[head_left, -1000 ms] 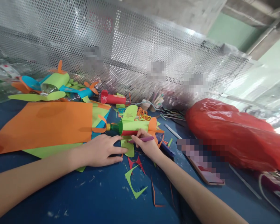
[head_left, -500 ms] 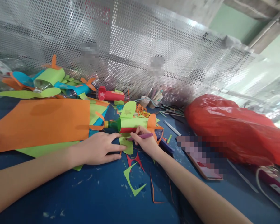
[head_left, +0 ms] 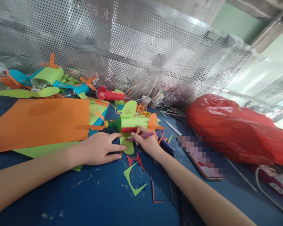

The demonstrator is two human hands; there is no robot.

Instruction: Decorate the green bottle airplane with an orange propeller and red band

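A purple pen (head_left: 145,136) is pinched in my right hand (head_left: 147,142), its tip touching the lower green paper wing (head_left: 127,146) of a bottle plane. The plane's green paper body (head_left: 136,121) has a red strip, a star on its upper wing (head_left: 129,109) and orange tail pieces (head_left: 152,123). On its left end are a yellow cap (head_left: 106,124) and orange propeller blades. My left hand (head_left: 101,148) lies flat with fingers spread, its fingertips on the edge of the lower wing; it holds nothing.
Orange paper (head_left: 42,122) overlaps green sheets at left. More bottle planes (head_left: 49,75) stand behind. Scraps (head_left: 134,182) lie in front. A phone (head_left: 202,160), a red plastic bag (head_left: 231,128) and a purple power strip (head_left: 271,182) are at right. Perforated metal mesh (head_left: 136,40) rises behind the table.
The whole view has shifted slightly, so things appear a little farther left and up. Both hands keep nearly the same pose, and the pen is still on the lower wing.
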